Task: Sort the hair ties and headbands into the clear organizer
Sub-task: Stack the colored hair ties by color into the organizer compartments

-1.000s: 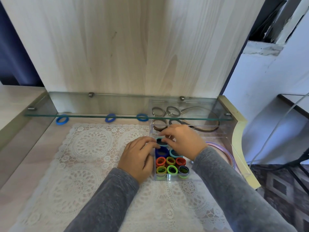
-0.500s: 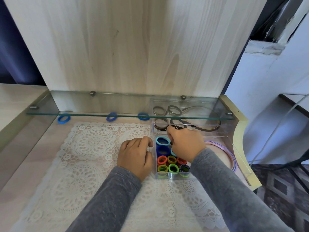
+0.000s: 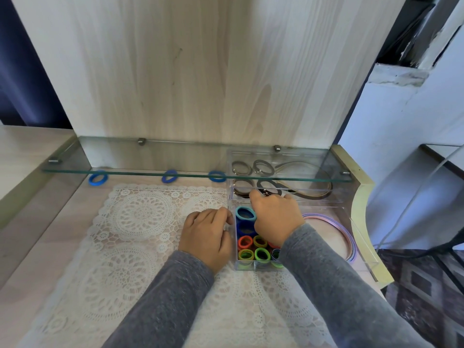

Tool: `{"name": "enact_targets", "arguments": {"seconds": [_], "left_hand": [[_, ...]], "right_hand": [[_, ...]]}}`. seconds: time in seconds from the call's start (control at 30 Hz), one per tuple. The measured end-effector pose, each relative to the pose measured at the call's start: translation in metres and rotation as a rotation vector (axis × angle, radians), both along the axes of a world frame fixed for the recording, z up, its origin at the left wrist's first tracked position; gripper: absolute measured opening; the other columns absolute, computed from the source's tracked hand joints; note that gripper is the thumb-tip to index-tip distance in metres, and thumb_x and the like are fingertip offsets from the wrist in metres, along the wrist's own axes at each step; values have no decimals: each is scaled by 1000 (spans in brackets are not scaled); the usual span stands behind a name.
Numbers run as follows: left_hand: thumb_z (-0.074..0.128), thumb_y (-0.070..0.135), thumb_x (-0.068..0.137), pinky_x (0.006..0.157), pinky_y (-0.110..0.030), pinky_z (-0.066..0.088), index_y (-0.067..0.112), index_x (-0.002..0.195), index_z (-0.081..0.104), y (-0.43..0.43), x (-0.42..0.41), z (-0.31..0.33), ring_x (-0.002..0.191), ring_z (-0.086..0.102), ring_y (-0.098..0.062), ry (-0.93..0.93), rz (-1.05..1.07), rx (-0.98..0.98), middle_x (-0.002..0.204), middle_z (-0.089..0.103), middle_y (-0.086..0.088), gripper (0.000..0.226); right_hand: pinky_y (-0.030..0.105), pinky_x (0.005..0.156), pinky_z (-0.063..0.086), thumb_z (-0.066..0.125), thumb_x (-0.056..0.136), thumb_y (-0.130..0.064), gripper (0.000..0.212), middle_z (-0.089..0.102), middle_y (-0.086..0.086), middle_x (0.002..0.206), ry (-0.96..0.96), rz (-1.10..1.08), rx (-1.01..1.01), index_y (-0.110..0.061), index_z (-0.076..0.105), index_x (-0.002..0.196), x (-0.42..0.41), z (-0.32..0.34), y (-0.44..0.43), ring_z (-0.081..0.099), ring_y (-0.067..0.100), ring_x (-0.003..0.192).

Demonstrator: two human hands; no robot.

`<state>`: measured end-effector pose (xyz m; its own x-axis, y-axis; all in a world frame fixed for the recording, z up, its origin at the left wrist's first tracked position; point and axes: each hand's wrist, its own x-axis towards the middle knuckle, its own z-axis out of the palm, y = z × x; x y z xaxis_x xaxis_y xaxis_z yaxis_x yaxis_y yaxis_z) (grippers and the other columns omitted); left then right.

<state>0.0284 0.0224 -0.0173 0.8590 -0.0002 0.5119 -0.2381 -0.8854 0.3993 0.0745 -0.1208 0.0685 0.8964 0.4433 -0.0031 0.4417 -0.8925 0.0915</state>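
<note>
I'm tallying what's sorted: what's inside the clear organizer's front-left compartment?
A teal fabric hair tie, then dark blue, orange-red, olive, lime and green ones. The right hand covers the right side, hiding anything there.

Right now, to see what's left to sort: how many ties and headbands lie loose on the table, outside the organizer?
Blue ties: 3
Loose headbands: 0 in view
Total: 3
</note>
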Motion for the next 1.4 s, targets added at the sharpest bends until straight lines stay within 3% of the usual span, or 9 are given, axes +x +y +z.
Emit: {"name": "enact_targets", "arguments": {"seconds": [0.2,0.37,0.57,0.67,0.8,1.13,1.4], "left_hand": [[45,22,70,79,-30,34,29,88,53,9,1,2,76,55,-12,14,186,-31,76,49,18,21],[45,25,71,82,-35,36,25,98,58,46,3,2,86,58,-18,40,382,-8,88,62,8,30],[42,24,70,88,-39,38,21,102,60,80,-6,-5,94,58,-24,74,456,-63,97,64,3,37],[43,23,70,87,-38,37,21,102,61,77,-6,-5,93,58,-22,70,439,-59,96,64,4,37],[43,22,70,87,-37,37,23,100,61,75,-5,-6,93,58,-20,82,402,-7,97,63,6,35],[37,30,84,99,-32,28,29,115,58,30,-7,6,118,48,-8,50,-32,105,122,58,13,37],[34,36,88,97,-30,26,31,120,58,12,3,7,118,46,-8,88,-109,134,126,55,13,41]], "right_hand": [[39,84,43,49,87,-18,36,65,6,98,-54,-55,38,-12,40,121,-9,6,4,59,28,95],[41,86,42,47,85,-16,31,64,3,107,-237,-181,184,-13,49,115,-25,3,33,56,26,104],[41,86,43,47,86,-20,21,64,3,101,-58,-288,185,-16,51,107,-18,-6,31,59,27,97],[40,86,45,45,84,-17,15,65,3,99,7,-302,256,-19,51,98,-14,-8,20,58,28,94],[40,84,49,43,84,-13,23,64,2,98,123,-330,342,-26,57,96,-7,-7,8,58,27,91],[35,76,54,51,85,-21,24,69,-10,96,45,-322,464,-36,68,94,-1,-13,-18,62,15,84],[29,71,51,51,88,-26,20,69,-11,95,52,-277,435,-35,66,98,0,-23,-14,61,14,84]]}}
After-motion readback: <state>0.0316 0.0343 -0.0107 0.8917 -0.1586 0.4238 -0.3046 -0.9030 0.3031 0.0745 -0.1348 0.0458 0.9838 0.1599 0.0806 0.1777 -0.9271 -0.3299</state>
